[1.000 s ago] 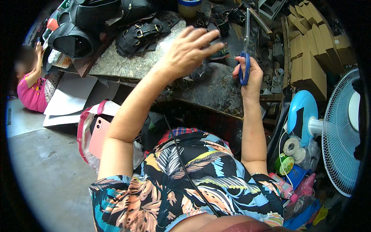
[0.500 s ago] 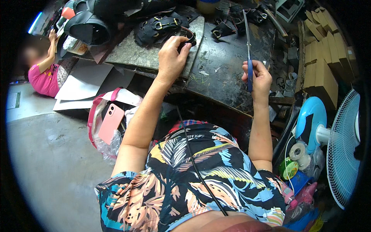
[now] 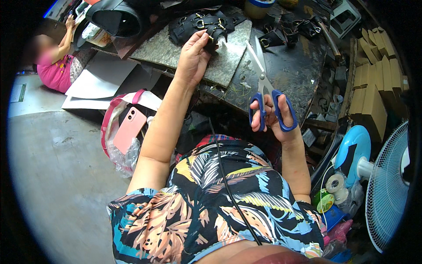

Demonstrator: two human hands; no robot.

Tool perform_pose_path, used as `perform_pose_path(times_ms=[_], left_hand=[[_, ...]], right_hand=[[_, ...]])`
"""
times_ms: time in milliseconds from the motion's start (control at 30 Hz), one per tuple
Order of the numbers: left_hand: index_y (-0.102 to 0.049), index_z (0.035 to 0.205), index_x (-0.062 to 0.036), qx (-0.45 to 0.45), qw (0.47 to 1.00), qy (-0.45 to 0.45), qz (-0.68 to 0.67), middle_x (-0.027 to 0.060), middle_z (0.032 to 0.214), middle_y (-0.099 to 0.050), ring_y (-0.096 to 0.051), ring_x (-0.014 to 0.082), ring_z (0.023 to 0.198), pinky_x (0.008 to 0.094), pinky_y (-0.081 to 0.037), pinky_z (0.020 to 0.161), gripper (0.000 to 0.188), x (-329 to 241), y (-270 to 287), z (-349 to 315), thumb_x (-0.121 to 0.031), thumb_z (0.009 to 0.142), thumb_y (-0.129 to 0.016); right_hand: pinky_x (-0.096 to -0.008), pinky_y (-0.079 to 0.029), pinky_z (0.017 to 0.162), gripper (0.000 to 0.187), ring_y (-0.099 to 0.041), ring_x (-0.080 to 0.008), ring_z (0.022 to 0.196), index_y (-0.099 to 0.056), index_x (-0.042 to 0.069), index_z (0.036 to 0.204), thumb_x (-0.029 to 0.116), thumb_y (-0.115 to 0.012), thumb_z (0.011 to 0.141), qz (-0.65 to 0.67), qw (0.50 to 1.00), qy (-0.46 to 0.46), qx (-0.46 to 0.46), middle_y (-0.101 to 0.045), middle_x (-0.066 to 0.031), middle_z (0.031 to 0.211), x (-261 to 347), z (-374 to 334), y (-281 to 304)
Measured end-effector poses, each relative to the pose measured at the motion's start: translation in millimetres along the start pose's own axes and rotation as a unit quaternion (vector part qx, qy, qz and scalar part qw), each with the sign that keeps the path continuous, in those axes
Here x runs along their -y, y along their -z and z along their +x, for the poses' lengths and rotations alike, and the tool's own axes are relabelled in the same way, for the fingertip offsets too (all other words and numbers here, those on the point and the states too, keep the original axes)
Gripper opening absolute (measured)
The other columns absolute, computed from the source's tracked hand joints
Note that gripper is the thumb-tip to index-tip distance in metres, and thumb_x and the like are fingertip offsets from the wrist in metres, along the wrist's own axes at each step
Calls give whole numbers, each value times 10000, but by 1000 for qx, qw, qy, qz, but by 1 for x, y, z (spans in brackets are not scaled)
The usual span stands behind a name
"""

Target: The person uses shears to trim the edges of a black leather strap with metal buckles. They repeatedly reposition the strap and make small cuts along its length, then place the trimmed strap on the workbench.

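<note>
My left hand point(image 3: 193, 57) pinches a black strap piece with metal hardware point(image 3: 216, 33) above the grey stone slab point(image 3: 226, 72). Just beyond it lies a pile of black straps with brass-coloured rings point(image 3: 187, 26). In my right hand point(image 3: 281, 119) is a pair of scissors point(image 3: 262, 77) with blue handles. Its blades are parted and point away from me, toward the strap piece but apart from it. More black strap pieces point(image 3: 274, 37) lie on the dark tabletop point(image 3: 281, 88) beyond the scissors.
At the left, a pink phone point(image 3: 130, 130) rests in an open bag point(image 3: 107, 127) beside white sheets point(image 3: 99, 81). A person in pink point(image 3: 55, 72) sits further off. Cardboard pieces point(image 3: 369, 97) and a blue fan point(image 3: 389, 185) stand at the right. A hammer-like tool point(image 3: 329, 39) lies at the table's far right.
The scissors have opened and moved left and nearer to me. My left hand has turned the strap piece, so more of it shows. The whole view has shifted slightly.
</note>
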State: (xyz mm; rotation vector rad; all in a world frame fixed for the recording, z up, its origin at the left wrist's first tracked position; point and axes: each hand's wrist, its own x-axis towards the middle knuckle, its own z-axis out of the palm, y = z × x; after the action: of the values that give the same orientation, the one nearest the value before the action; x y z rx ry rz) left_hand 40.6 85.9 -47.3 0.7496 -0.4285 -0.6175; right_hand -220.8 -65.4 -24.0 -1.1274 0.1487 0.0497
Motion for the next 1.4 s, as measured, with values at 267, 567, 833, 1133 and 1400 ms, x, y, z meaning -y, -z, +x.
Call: perform_pose_path(times_ms=[267, 567, 833, 1133, 1400], left_hand=[[-666, 1156, -39, 17, 999, -6, 29, 21, 1050, -710, -649, 103, 959, 255, -501, 898, 195, -13, -47, -26, -119, 979, -648], [-683, 1137, -31, -21, 1000, -13, 18, 15, 1012, -708, -637, 94, 954, 254, -483, 909, 190, -15, -55, -30, -118, 969, -661], [-701, 1117, -44, 23, 996, 18, 83, 10, 1010, -712, -626, 78, 950, 235, -463, 907, 192, -9, -59, -42, -138, 950, -692], [-753, 879, -188, 38, 510, -375, 773, -3, 858, -622, -583, 241, 921, 376, -458, 809, 150, -27, -52, -34, -118, 747, -746], [-745, 878, -190, 112, 415, -314, 846, -38, 925, -630, -590, 199, 997, 411, -417, 965, 146, -13, -48, -44, -159, 744, -696]], right_hand=[[-198, -475, 531, 775, -712, -181, 677, -599, -63, 1135, 682, -477, 956, -105, 993, -45, 35, -724, -157, 810, 5, -2, -11], [-218, -481, 544, 540, -659, -132, 617, -624, -41, 1081, 489, -593, 985, -88, 995, -45, 9, -719, -143, 790, 5, -7, -14], [-206, -441, 444, 528, -579, -125, 468, -634, -31, 980, 495, -588, 989, -80, 993, -59, -57, -640, -78, 615, 5, 0, -17], [-209, -431, 420, 497, -546, -111, 440, -641, -23, 965, 473, -608, 985, -90, 984, -22, -149, -603, -61, 578, 9, -17, -4], [-256, -342, 445, 244, -490, -74, 448, -703, 19, 817, 246, -772, 878, -410, 890, -14, -200, -575, -32, 527, 19, -5, 4]])
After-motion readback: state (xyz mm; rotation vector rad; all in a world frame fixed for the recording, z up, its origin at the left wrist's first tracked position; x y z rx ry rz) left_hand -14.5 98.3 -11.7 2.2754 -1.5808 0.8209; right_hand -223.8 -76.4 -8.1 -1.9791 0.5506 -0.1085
